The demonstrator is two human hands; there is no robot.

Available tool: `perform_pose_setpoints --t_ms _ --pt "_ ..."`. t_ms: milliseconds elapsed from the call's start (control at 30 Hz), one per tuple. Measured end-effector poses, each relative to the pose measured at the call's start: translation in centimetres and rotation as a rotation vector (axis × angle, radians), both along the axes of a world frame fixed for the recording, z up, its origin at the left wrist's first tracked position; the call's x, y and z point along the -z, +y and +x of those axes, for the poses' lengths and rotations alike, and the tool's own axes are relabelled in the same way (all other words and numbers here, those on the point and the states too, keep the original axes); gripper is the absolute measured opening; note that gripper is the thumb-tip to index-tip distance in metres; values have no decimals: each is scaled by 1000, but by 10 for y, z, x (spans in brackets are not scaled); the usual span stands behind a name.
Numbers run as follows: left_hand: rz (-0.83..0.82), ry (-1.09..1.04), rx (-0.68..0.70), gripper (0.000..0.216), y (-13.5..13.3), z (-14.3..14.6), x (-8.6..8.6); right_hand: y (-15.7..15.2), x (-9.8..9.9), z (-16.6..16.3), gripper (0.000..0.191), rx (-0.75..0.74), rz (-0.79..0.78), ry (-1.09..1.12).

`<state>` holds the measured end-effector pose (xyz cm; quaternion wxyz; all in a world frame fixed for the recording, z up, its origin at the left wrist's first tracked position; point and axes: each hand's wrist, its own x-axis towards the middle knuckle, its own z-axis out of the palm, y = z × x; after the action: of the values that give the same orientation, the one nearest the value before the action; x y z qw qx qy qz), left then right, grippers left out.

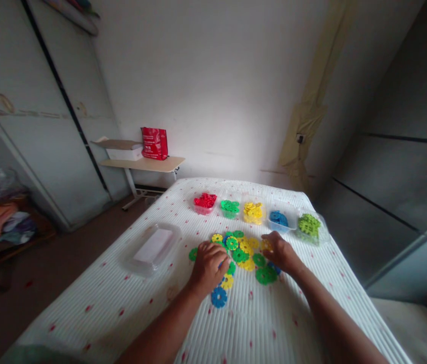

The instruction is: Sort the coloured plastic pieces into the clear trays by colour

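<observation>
The left hand (210, 267) hides part of the disc pile (240, 255) midway across the worktop (270, 323); whether it grips a disc cannot be told. Toward the worktop's right edge, the right hand (280, 251) partly covers a blue disc (277, 269), its grip unclear. The view's bottom cuts off the worktop's near edge and both forearms (168, 323). Lettering on the red bag (155, 144), beyond the worktop's far left corner, is too small to read.
</observation>
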<state>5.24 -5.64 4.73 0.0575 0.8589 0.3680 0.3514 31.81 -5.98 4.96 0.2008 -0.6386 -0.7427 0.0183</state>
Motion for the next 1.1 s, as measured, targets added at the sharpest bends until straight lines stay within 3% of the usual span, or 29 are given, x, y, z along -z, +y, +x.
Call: perform_pose_setpoints --t_ms 100,200,367,533,700,833,1100 --pt "24 -63 -100 25 9 -10 2 12 -7 -9 38 -120 15 27" --pt "21 -122 -164 25 16 -17 6 24 -10 -20 38 -138 -66 -37" --pt "-21 -214 -214 24 23 -21 10 33 -5 -28 37 -41 -217 -183" --pt "-48 -228 -241 24 26 -23 14 32 0 -27 25 44 -220 -193" --pt "-18 -255 -233 23 29 -23 19 25 -10 -26 11 101 -209 -90" --pt "-11 -256 -233 24 30 -22 21 16 -22 -36 19 76 -202 31" --pt "-16 -279 -236 21 31 -23 22 13 -19 -63 28 37 -222 -175"
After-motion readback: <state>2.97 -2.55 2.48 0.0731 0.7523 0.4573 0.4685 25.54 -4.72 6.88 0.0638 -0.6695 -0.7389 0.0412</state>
